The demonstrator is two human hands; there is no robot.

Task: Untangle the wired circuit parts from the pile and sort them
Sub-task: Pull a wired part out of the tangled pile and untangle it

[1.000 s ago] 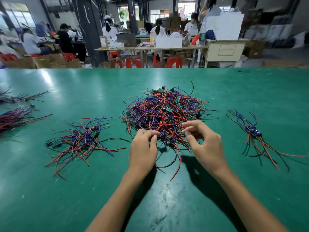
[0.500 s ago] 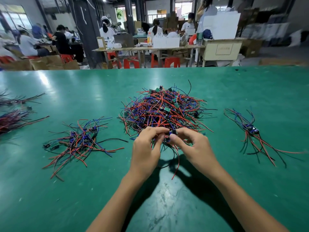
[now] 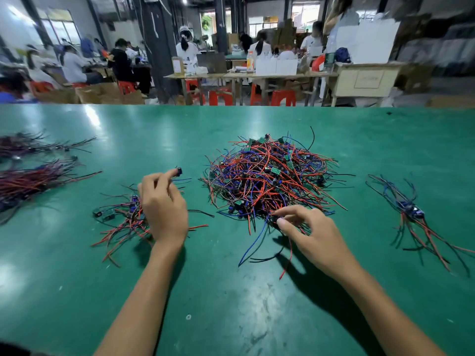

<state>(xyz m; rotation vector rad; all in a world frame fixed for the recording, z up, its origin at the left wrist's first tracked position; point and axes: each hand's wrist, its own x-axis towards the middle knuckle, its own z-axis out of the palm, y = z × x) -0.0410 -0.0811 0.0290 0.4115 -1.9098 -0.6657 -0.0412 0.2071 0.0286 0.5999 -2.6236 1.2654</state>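
Leftward now, the left hand (image 3: 164, 209) pinches a small black wired part (image 3: 178, 171) over the sorted bundle (image 3: 123, 219); right hand (image 3: 312, 235) pinches wires at the tangled red-blue-black pile (image 3: 267, 176)

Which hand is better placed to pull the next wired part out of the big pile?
The right hand: it already pinches a part at the big pile's near edge, while the left hand holds one above the left sorted bunch.

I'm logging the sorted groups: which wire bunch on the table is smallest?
The bunch on the far right: a few parts with trailing wires, lying alone, far thinner than the middle pile or the left bunches.
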